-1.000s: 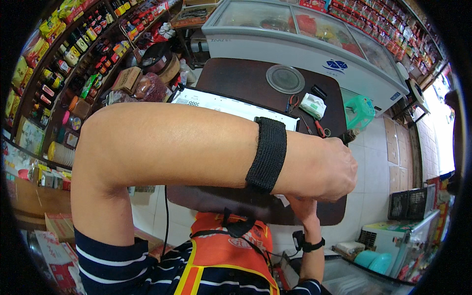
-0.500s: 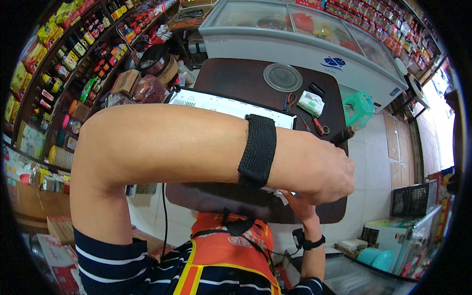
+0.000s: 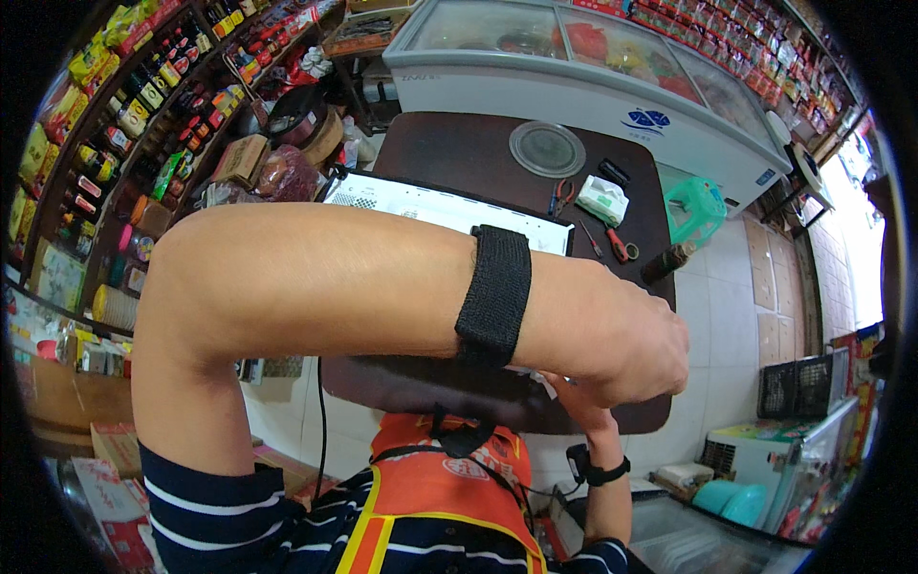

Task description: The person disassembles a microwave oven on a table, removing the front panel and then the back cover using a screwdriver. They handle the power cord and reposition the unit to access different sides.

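My left forearm reaches across the view from the left, a black strap (image 3: 495, 295) round its wrist. Over the table's right part, my left hand (image 3: 622, 335) is closed with its fingers curled; what they hold, if anything, is out of sight. Below it is my right hand (image 3: 581, 402), mostly covered by the left, so its fingers hardly show. A small whitish thing (image 3: 546, 384) shows beside the right hand, too little to name. Behind my left arm lies a flat white metal case (image 3: 430, 203) with a perforated patch, largely hidden.
On the dark table (image 3: 449, 139) lie a round metal lid (image 3: 547, 149), pliers (image 3: 560, 197), a tissue pack (image 3: 602, 200), a red-handled screwdriver (image 3: 617, 245) and a roll of tape (image 3: 631, 251). A green stool (image 3: 695, 212) stands right, a chest freezer (image 3: 574, 100) behind, shelves (image 3: 124, 163) left.
My left forearm and its strap have shifted very slightly left. Both hands stay in nearly the same place over the table's right part.
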{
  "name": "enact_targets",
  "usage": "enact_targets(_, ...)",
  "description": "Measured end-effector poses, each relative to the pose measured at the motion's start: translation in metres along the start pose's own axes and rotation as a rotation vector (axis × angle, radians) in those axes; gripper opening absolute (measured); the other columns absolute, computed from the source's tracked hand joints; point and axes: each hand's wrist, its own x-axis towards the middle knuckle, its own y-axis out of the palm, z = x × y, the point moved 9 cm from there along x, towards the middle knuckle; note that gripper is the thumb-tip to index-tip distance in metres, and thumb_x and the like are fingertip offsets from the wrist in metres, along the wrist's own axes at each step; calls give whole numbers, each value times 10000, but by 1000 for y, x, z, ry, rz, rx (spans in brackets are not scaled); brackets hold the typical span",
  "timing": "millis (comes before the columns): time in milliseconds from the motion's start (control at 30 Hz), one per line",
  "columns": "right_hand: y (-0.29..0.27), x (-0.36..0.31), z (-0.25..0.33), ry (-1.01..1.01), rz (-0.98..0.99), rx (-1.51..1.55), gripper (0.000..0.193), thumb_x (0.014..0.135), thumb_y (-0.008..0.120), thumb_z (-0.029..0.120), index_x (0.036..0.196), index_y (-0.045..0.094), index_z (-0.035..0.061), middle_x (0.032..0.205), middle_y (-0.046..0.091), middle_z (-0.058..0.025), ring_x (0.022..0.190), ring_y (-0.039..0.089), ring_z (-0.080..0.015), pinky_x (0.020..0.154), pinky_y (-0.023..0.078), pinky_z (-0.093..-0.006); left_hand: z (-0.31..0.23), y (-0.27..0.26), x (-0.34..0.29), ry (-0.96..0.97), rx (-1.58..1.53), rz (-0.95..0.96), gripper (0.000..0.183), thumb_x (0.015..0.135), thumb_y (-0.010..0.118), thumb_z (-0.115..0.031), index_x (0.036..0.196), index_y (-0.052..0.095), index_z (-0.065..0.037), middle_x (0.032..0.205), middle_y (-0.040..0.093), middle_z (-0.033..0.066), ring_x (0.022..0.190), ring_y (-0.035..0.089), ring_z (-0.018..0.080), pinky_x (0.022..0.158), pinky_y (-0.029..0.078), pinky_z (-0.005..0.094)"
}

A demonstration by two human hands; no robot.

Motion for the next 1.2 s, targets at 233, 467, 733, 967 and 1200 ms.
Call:
enact_targets(233,8,-13,-2,-193,221,-403,976,999,804,392,1734,214,139,1758,330,-67,1617,295,-226,1314,251,-421,-4,-3,-1,51,93,-16,317,721,888,-246,794,725,16,778,703,193,797,712,413,722,624,467)
enact_targets(467,14,-11,-15,-54,165,-142,975,973,823,441,1723,289,120,1745,364,-103,1627,290,-291,1321,227,-464,-15,-12,-1,18,56,-47,373,760,875,-312,809,723,25,792,695,188,814,715,392,762,614,468)
enact_targets(733,4,-17,1,-330,112,-559,952,935,861,433,1691,376,116,1724,402,-112,1611,320,-301,1301,273,-461,-16,-13,-1,23,50,2,373,828,838,-302,827,656,23,849,685,182,858,708,394,782,610,463)
enact_targets(967,14,-13,-28,9,365,-216,874,938,862,417,1650,452,120,1706,429,-110,1597,344,-310,1292,267,-469,1,2,-7,-139,99,237,309,944,730,-256,997,598,19,959,658,175,948,692,382,835,567,462)
enact_targets(1200,3,-10,-5,-107,241,-231,853,979,811,393,1668,389,120,1721,397,-102,1599,340,-303,1289,281,-471,-15,-8,-2,98,33,-94,407,649,927,-239,787,679,52,808,696,194,804,711,431,715,613,463)
